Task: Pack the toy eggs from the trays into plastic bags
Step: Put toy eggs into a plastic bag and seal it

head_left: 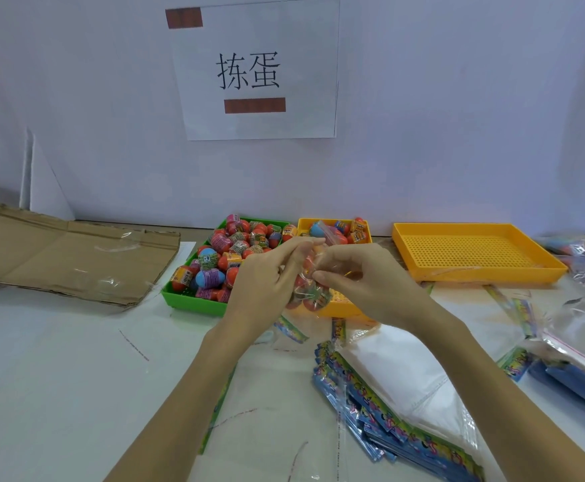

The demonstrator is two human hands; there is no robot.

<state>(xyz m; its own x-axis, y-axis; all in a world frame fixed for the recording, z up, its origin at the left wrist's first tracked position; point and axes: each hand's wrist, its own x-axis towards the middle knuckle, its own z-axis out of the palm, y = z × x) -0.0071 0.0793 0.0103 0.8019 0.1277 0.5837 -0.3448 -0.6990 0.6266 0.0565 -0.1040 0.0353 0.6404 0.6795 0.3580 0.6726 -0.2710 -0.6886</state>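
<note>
Both hands hold one clear plastic bag (310, 290) with several toy eggs inside, above the table in front of the trays. My left hand (266, 280) grips the bag's left side near its top. My right hand (360, 276) pinches the bag's top edge from the right. Behind them a green tray (193, 302) is heaped with red, blue and orange toy eggs (228, 252). A smaller orange tray (339, 309) sits beside it, with several eggs at its far end; its middle is hidden by my hands.
A large orange tray (475, 252) with no eggs in it stands at the right. Stacks of flat bags with printed headers (398, 419) lie at the front right, more bags (583, 342) at the far right. Flattened cardboard (72, 259) lies at the left. A wall with a paper sign (256, 67) rises behind.
</note>
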